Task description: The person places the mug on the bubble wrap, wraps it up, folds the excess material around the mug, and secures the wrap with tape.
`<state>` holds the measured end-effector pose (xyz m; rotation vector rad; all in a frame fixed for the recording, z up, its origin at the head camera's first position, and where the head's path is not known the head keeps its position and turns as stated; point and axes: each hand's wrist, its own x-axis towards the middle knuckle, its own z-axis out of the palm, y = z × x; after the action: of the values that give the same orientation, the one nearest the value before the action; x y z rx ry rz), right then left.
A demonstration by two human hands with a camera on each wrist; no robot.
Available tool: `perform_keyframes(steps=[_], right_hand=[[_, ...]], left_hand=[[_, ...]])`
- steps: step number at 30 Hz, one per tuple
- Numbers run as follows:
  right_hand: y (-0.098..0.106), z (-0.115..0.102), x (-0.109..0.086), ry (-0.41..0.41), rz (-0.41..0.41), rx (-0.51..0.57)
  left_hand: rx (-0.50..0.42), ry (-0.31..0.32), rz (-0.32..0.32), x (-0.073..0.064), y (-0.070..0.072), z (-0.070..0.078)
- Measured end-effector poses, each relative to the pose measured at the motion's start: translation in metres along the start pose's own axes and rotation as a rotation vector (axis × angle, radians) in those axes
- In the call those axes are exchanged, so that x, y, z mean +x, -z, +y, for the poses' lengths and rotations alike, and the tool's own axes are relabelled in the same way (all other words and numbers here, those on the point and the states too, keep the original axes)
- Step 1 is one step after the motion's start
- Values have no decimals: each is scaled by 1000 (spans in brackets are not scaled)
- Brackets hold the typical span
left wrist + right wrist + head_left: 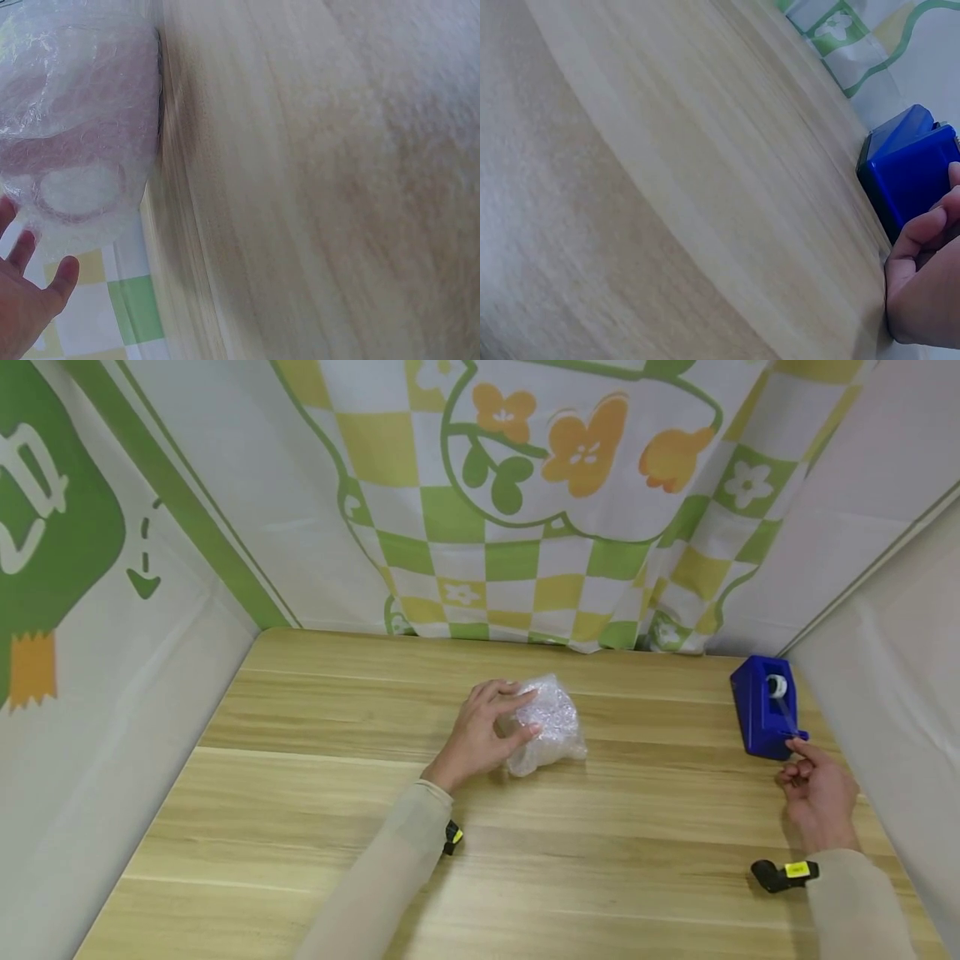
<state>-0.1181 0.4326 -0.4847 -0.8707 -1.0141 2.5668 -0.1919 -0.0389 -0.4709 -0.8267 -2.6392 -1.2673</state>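
A bubble-wrapped bundle (551, 714) sits on the wooden table. Through its clear wrap, the left wrist view shows something pinkish with a pale oval patch, its kind blurred by the bubble wrap (82, 112). My left hand (480, 731) holds the bundle from its left side, fingers over the top and thumb toward the front. At the right, a blue tape dispenser (763, 714) carries a small roll of clear tape (777, 686). My right hand (821, 793) pinches the tape's end at the dispenser's front edge, its other fingers curled in.
The wooden table (300, 827) runs back to a checkered, flower-printed cloth (525, 568). White fabric walls stand at both sides, the right wall (885, 677) close beside the dispenser. A small black device (783, 875) is on my right wrist.
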Motion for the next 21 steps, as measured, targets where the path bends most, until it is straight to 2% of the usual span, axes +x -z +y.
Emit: perform_keyframes(steps=[5, 14, 21], right_hand=[[0, 0, 1, -3, 16, 2], [-2, 2, -1, 22, 104, -24], [-3, 2, 0, 21, 121, -29]], left_hand=[[11, -3, 1, 0, 0, 0], [10, 5, -3, 0, 1, 1], [5, 7, 2, -1, 1, 1]])
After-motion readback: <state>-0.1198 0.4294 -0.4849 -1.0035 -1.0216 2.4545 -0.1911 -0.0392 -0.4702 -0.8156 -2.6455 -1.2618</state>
